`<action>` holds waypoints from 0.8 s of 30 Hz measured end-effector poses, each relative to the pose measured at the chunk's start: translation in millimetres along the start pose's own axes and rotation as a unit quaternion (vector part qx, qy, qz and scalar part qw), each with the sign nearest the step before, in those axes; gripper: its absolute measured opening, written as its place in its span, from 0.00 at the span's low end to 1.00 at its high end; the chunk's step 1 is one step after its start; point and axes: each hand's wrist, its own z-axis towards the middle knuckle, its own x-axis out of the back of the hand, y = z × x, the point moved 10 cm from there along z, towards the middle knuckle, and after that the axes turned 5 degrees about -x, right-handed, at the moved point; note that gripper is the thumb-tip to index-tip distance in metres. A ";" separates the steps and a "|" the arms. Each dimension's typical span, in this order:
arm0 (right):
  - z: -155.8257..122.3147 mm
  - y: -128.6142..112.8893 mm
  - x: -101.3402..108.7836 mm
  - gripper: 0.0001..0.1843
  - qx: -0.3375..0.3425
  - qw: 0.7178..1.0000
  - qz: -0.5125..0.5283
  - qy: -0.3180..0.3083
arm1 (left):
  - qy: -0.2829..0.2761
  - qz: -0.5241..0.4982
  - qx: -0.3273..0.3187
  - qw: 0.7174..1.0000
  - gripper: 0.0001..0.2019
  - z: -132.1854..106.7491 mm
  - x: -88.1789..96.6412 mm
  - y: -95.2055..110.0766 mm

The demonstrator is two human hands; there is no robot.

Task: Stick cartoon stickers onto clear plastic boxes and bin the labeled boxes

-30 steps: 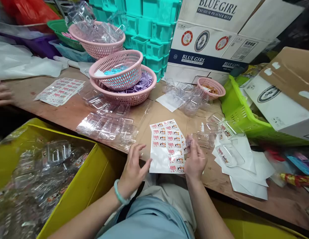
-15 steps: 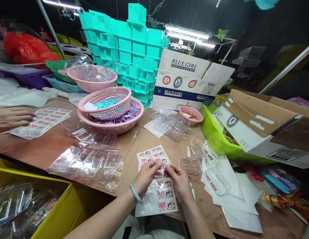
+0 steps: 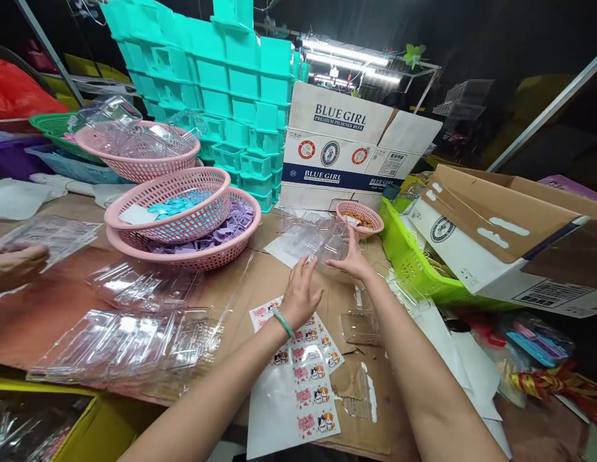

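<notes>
Both my hands reach forward over the brown table. My left hand (image 3: 301, 295), with a green bangle on the wrist, has its fingers stretched toward a heap of clear plastic cases (image 3: 313, 236). My right hand (image 3: 352, 260) is beside it, fingers spread and thumb up, at the near edge of the same heap. I cannot see a case gripped in either hand. A sheet of cat stickers (image 3: 305, 378) lies under my forearms near the front edge. One open clear case (image 3: 360, 326) lies to its right.
Stacked pink baskets (image 3: 183, 221) hold blue and purple pieces; a small pink basket (image 3: 360, 218) sits behind the heap. Flat clear cases (image 3: 129, 333) cover the left. Another person's hand (image 3: 14, 266) is at far left. A green crate (image 3: 413, 263) and cardboard boxes (image 3: 500, 237) stand right.
Both hands left the sticker sheet and moved forward to the heap of clear cases. The view tilted up. The other person's hand now rests by clear cases instead of stickers.
</notes>
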 end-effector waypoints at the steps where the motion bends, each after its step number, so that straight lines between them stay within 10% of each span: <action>1: -3.6 -5.9 -1.8 0.68 0.001 1.000 0.010 -0.007 | -0.006 0.058 -0.062 0.996 0.35 1.7 2.6 10.0; 5: -28.9 -44.4 -12.2 0.67 0.017 0.996 0.077 -0.033 | -0.052 0.197 -0.195 0.959 0.34 3.7 2.1 25.2; 9: -47.3 -58.6 -32.0 0.67 -0.003 0.991 0.127 -0.044 | -0.052 0.174 -0.186 0.965 0.25 4.1 14.5 11.6; 14: -65.1 -64.4 -54.3 0.71 0.012 0.974 0.213 -0.080 | 0.120 -0.068 -0.001 0.990 0.31 -16.6 80.8 -23.0; 20: -82.9 -97.7 -92.4 0.57 0.079 0.966 0.209 -0.131 | 0.159 -0.342 0.243 0.894 0.28 -77.5 89.0 -57.8; 24: -74.5 -89.4 -110.2 0.43 0.019 0.988 0.151 -0.029 | 0.329 -0.333 0.230 0.853 0.29 -104.7 125.5 -56.7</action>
